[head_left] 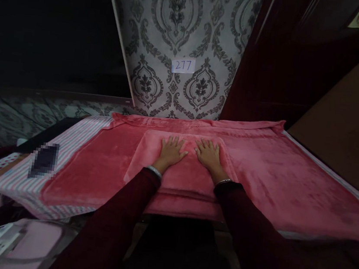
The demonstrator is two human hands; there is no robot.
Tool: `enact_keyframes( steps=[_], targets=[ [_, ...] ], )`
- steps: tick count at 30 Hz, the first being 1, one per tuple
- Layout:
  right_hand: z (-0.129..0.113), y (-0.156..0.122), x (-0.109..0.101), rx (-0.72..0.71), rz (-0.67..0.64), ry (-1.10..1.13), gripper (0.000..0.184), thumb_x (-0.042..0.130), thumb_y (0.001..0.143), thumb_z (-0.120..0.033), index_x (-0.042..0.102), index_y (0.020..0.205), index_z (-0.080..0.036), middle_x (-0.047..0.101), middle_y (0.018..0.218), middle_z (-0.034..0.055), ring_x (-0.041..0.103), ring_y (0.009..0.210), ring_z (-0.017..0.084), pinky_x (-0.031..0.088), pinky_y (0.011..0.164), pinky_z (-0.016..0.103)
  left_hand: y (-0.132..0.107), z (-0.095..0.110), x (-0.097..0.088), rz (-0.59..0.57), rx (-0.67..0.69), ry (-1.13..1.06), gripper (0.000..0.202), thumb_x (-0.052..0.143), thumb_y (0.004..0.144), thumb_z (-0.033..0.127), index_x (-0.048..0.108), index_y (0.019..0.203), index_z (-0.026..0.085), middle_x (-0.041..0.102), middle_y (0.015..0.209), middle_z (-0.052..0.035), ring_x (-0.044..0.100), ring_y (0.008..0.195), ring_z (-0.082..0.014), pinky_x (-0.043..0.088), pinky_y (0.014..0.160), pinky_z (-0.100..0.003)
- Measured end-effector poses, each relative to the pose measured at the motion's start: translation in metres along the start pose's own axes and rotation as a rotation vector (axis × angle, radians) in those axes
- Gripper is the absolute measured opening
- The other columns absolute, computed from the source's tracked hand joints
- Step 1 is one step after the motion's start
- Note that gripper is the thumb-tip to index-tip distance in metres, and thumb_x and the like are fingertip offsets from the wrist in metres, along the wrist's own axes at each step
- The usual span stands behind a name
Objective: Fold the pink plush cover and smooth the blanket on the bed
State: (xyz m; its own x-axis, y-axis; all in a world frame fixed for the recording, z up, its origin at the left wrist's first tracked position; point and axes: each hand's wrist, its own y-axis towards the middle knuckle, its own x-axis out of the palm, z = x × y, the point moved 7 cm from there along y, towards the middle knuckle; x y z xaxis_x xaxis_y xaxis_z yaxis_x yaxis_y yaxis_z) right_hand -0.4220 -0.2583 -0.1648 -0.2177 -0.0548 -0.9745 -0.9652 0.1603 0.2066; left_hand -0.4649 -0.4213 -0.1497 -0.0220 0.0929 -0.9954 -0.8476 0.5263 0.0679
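Observation:
A folded pink plush cloth (181,176) lies as a flat rectangle in the middle, on top of a larger pink plush blanket (272,176) spread over the surface. My left hand (171,150) rests palm down on the left part of the folded cloth, fingers spread. On its right part lies my right hand (209,154), also flat with the fingers apart. Neither hand grips anything. The cloth directly beneath both palms is hidden.
A striped cloth (77,135) shows under the blanket at the left, with a pixelated dark object (44,160) on it. Patterned wallpaper (179,29) with a paper marked 277 (183,65) stands behind. A large dark screen (55,27) is at left, a brown panel (351,120) at right.

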Motion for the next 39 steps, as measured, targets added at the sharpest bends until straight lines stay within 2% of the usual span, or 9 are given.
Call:
enact_keyframes(
  steps=[7,11,13,16,19,22,26,35,39],
  targets=[
    [-0.001,-0.002,-0.009,0.009,-0.079,0.059,0.057,0.027,0.110,-0.038,0.040,0.164,-0.026,0.031,0.172,0.0080,0.026,0.158,0.034,0.018,0.125,0.068,-0.041,-0.087,-0.014,-0.064,-0.266,0.053,0.073,0.027,0.104,0.059,0.026,0.168,0.025,0.014,0.177,-0.0101,0.012,0.164,-0.0338,0.014,0.128,-0.068],
    [-0.007,-0.005,-0.020,0.003,-0.169,0.099,0.058,0.028,0.111,-0.039,0.036,0.166,-0.023,0.029,0.173,0.0123,0.024,0.159,0.033,0.016,0.126,0.064,-0.073,-0.113,-0.025,-0.103,-0.353,0.044,0.070,0.027,0.105,0.055,0.028,0.167,0.024,0.018,0.177,-0.0108,0.019,0.162,-0.0341,0.017,0.127,-0.069],
    [-0.014,-0.008,-0.027,-0.005,-0.184,0.112,0.057,0.026,0.112,-0.040,0.035,0.166,-0.024,0.029,0.173,0.0124,0.025,0.159,0.032,0.019,0.126,0.062,-0.078,-0.106,-0.034,-0.066,-0.361,0.066,0.069,0.028,0.105,0.053,0.034,0.165,0.019,0.024,0.175,-0.0148,0.020,0.162,-0.0348,0.018,0.127,-0.068],
    [-0.029,-0.019,-0.035,-0.057,-0.161,0.130,0.058,0.023,0.111,-0.040,0.033,0.167,-0.028,0.025,0.175,0.0083,0.024,0.160,0.030,0.022,0.127,0.060,-0.073,-0.057,-0.041,0.016,-0.205,0.068,0.067,0.027,0.106,0.049,0.039,0.162,0.014,0.029,0.172,-0.0179,0.020,0.162,-0.0320,0.017,0.129,-0.063],
    [-0.038,-0.039,-0.034,-0.108,-0.123,0.109,0.057,0.027,0.109,-0.038,0.037,0.165,-0.029,0.028,0.174,0.0062,0.024,0.160,0.031,0.024,0.126,0.061,-0.070,0.006,-0.027,0.009,0.017,0.004,0.066,0.029,0.106,0.050,0.034,0.165,0.020,0.027,0.174,-0.0131,0.019,0.163,-0.0301,0.017,0.130,-0.061],
    [-0.038,-0.060,-0.024,-0.120,-0.103,0.060,0.057,0.029,0.108,-0.035,0.041,0.164,-0.029,0.031,0.173,0.0061,0.025,0.159,0.032,0.026,0.125,0.063,-0.077,0.041,-0.003,-0.023,0.092,-0.024,0.066,0.029,0.106,0.052,0.032,0.166,0.027,0.026,0.175,-0.0083,0.017,0.163,-0.0314,0.015,0.129,-0.065],
    [-0.033,-0.072,-0.017,-0.126,-0.049,0.027,0.058,0.031,0.107,-0.033,0.040,0.164,-0.028,0.031,0.172,0.0061,0.026,0.159,0.032,0.025,0.125,0.062,-0.084,0.042,0.011,-0.015,0.080,-0.026,0.065,0.028,0.106,0.054,0.032,0.166,0.031,0.025,0.176,-0.0054,0.016,0.163,-0.0318,0.013,0.129,-0.065],
    [-0.037,-0.073,-0.025,-0.110,-0.078,0.040,0.056,0.032,0.109,-0.036,0.043,0.163,-0.026,0.031,0.172,0.0066,0.026,0.159,0.028,0.024,0.128,0.057,-0.083,0.037,0.006,0.002,0.083,-0.005,0.065,0.030,0.106,0.053,0.032,0.166,0.030,0.025,0.175,-0.0062,0.017,0.163,-0.0320,0.015,0.130,-0.064],
    [-0.014,-0.078,-0.032,-0.080,-0.035,0.030,0.055,0.035,0.109,-0.039,0.045,0.162,-0.028,0.035,0.171,0.0073,0.028,0.158,0.030,0.023,0.127,0.059,-0.082,0.037,0.007,0.007,0.090,0.001,0.065,0.028,0.106,0.054,0.032,0.166,0.030,0.024,0.176,-0.0061,0.017,0.163,-0.0318,0.016,0.129,-0.064]
  ],
)
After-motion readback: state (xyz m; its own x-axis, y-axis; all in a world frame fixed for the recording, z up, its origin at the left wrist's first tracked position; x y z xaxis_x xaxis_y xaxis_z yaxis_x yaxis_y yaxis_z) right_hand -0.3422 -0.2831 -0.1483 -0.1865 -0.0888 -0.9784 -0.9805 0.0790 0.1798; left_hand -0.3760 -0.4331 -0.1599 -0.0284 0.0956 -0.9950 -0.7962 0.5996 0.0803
